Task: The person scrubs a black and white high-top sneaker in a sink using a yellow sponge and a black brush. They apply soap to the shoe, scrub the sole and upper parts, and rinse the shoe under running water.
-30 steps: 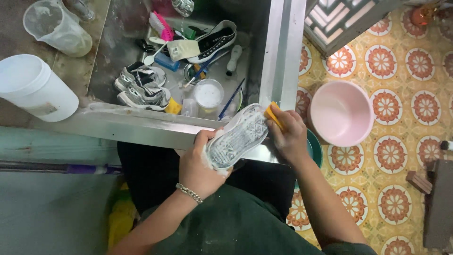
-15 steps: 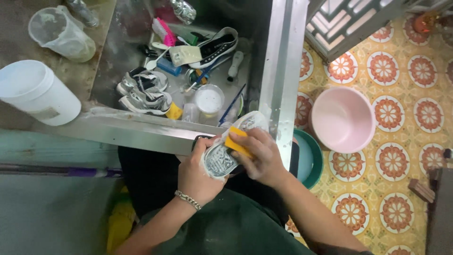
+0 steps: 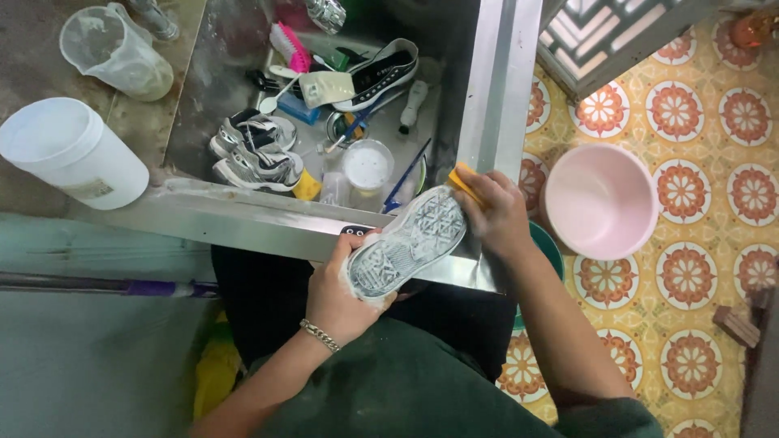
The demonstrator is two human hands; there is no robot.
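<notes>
Since half a second ago, right hand (image 3: 497, 212) and its yellow rectangular sponge (image 3: 464, 180) moved from the heel half of the sole up to the toe end; sole now almost fully exposed.

Item: white soapy sneaker with a grey patterned rubber sole (image 3: 408, 241), held sole-up over the near rim of the stainless steel sink (image 3: 243, 217), above the person's lap. Left hand (image 3: 345, 285), metal chain bracelet (image 3: 321, 334) at the wrist, cups the heel; fingers curled around the heel edge, thumb on the rim of the sole. Right-hand fingers closed in a pinch on the sponge, which touches the toe tip.

Beyond the fingertips, in the basin: round white lidded tub (image 3: 367, 168), blue thin-handled brush (image 3: 403, 176), pair of grey-and-white striped sneakers (image 3: 255, 153), black-and-white canvas sneaker (image 3: 377, 73), pink-bristled scrub brush (image 3: 290, 45), small yellow block (image 3: 307, 187).

Far left of the left-hand fingers, on the worn worktop: white plastic bucket with lid (image 3: 71, 152), clear plastic measuring jug (image 3: 115, 52).

Right of the right-hand fingers, on the patterned orange-and-cream tiled floor (image 3: 690, 276): pink round plastic basin (image 3: 600, 201), overlapping a teal round basin (image 3: 550, 250) partly hidden by the forearm.
</notes>
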